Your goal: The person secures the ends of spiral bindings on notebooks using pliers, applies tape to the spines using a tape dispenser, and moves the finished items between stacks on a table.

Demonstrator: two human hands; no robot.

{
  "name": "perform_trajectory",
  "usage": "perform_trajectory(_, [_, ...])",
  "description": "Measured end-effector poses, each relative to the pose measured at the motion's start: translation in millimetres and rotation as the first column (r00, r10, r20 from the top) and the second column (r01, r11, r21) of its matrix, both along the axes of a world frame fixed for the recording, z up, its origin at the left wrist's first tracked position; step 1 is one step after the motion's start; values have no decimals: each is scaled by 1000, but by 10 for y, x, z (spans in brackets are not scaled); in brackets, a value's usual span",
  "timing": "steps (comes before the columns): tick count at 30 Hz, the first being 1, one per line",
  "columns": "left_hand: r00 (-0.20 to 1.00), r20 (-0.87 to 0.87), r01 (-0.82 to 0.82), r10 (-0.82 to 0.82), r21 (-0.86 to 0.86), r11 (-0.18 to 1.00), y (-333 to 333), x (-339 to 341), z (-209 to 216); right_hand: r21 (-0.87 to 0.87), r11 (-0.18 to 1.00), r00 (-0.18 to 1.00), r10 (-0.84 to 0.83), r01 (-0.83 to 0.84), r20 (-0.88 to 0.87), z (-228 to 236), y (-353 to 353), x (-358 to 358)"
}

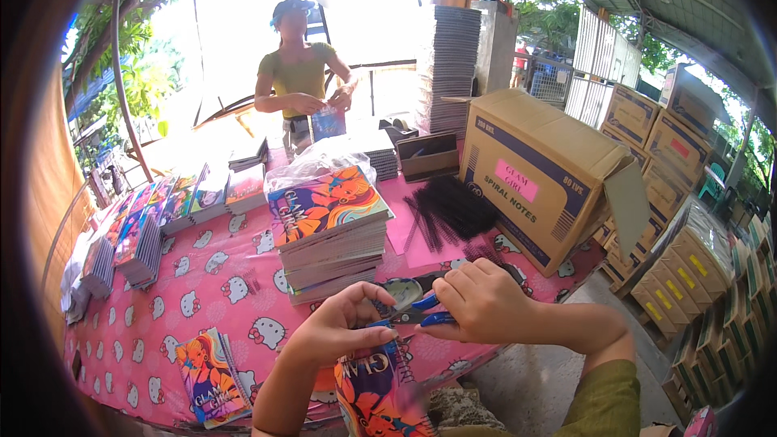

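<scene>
My left hand point(354, 317) is closed on the top end of a colourful spiral notebook point(379, 388), which is tilted in front of me at the table's near edge. My right hand point(486, 295) grips blue-handled pliers point(439, 318). Their dark jaws reach toward the notebook's end, beside my left fingers; the exact contact point is too small to make out. Just beyond my hands stands a tall stack of similar notebooks point(324, 204). Dark plastic binding coils point(455, 209) lie to its right. One more notebook point(212, 376) lies flat at the near left.
A pink patterned cloth point(206, 275) covers the table. An open carton point(534, 182) stands at the right. Rows of notebooks point(139, 252) line the left side. Across the table a person point(299, 73) handles a notebook. Stacked cartons point(660, 150) stand farther right.
</scene>
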State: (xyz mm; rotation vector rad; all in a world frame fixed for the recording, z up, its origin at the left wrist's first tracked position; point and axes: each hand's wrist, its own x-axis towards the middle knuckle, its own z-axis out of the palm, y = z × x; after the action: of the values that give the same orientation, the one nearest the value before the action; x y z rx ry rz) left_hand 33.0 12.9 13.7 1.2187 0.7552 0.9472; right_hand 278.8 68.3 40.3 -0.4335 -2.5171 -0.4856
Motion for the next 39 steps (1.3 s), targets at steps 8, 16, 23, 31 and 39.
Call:
perform_trajectory(8, [994, -42, -100, 100, -9, 995, -22, 10, -60, -153, 987, 997, -28, 38, 68, -33, 66, 21])
perform_trajectory(16, [995, -25, -93, 93, -25, 995, -33, -2, 10, -55, 998, 1000, 19, -18, 9, 150, -17, 66])
perform_trajectory(23, [989, -53, -140, 138, -34, 990, -76, -8, 31, 29, 999, 999, 24, -25, 42, 207, -93, -41])
perform_trajectory(31, [951, -135, -270, 279, 83, 959, -153, 29, 154, -853, 520, 987, 153, -45, 42, 288, 160, -78])
perform_trajectory(39, [771, -340, -381, 539, 432, 817, -415, -215, 201, -901, 434, 988, 145, -24, 43, 278, 91, -378])
